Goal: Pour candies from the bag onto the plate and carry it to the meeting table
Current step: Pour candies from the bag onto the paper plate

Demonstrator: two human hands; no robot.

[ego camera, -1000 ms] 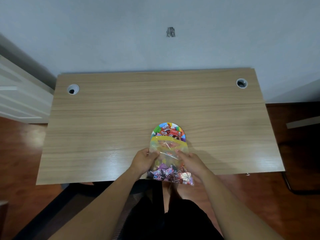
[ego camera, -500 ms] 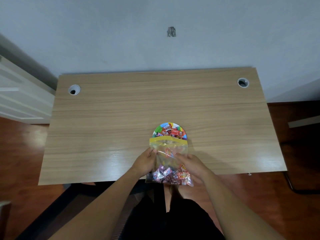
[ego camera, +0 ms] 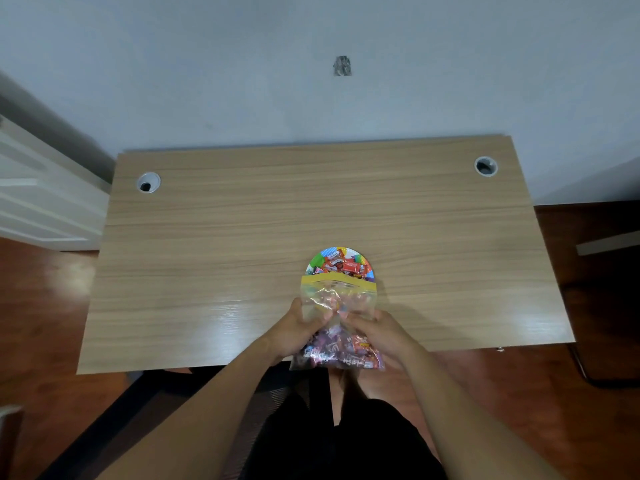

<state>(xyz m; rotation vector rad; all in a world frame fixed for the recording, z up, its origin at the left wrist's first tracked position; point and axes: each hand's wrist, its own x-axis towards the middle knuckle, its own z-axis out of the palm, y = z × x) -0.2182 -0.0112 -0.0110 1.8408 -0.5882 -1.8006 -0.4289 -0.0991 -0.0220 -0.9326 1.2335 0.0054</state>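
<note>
A clear plastic bag [ego camera: 337, 296] with a yellow zip strip is held over the near edge of a wooden desk [ego camera: 242, 244]. Its mouth points away from me and lies over a small colourful plate [ego camera: 317, 263]. Wrapped candies [ego camera: 346, 265] lie on the plate beyond the strip; more candies [ego camera: 341, 351] fill the bag's near end. My left hand [ego camera: 294, 332] grips the bag's left side and my right hand [ego camera: 377, 332] grips its right side. The bag hides the near half of the plate.
The desk stands against a pale wall and has a cable hole at the back left [ego camera: 148, 182] and one at the back right [ego camera: 486, 166]. White panelling [ego camera: 41, 202] is at the left, dark furniture [ego camera: 609, 271] at the right, wooden floor around.
The bag's yellow mouth has edged slightly away from me over the plate, and the candies inside sit a little nearer the mouth. Both hands keep their grip.
</note>
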